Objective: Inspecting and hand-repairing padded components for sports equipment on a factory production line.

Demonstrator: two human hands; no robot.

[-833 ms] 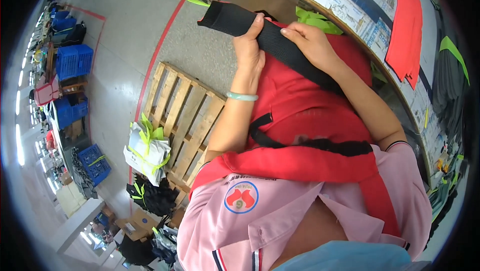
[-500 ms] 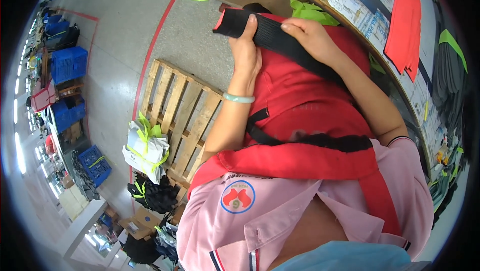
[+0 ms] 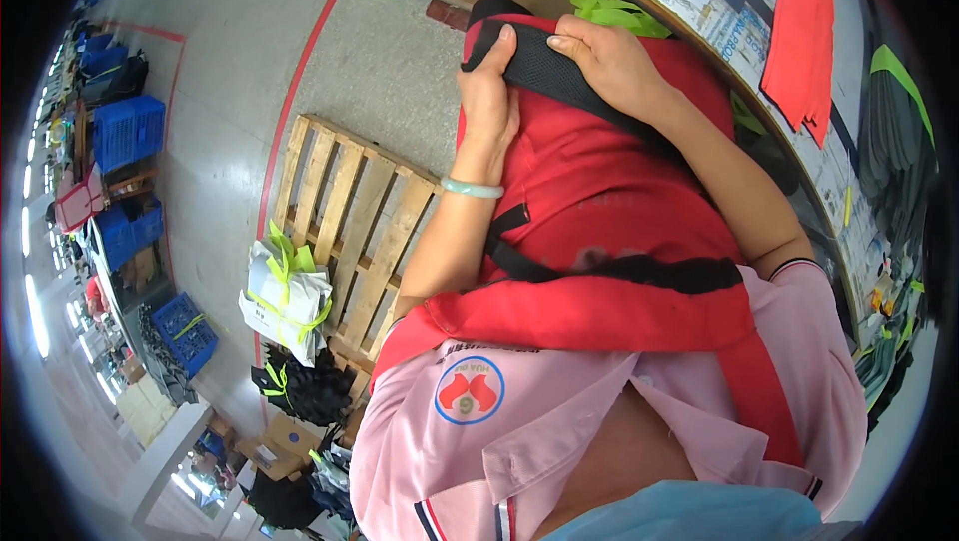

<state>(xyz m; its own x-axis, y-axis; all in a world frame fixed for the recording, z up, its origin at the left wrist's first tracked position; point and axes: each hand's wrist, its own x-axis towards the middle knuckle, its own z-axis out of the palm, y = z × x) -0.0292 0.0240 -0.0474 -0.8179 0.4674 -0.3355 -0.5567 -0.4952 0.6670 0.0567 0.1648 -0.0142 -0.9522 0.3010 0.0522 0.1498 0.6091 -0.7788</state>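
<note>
A long strip of black mesh fabric [image 3: 544,69] lies between my two hands, over the lap of a red apron [image 3: 619,181]. My left hand [image 3: 486,91] grips its left end, thumb on top and the other fingers mostly hidden beneath. A bit of red shows at that end. Further along the strip, my right hand [image 3: 621,69] pinches its upper edge between thumb and curled fingers. From there the black fabric runs on under my right wrist, where its far end is hidden.
To the right stands a workbench [image 3: 744,41] carrying red fabric pieces [image 3: 799,36] and hanging dark grey pieces [image 3: 892,116]. Lime strips [image 3: 611,11] stick out below its edge. On the floor to the left are a wooden pallet [image 3: 350,211], a tied white bundle [image 3: 285,296] and blue crates [image 3: 130,126].
My hands have come closer together on the black strip. Its left end, which stuck out past my left hand, now sits shorter and further right.
</note>
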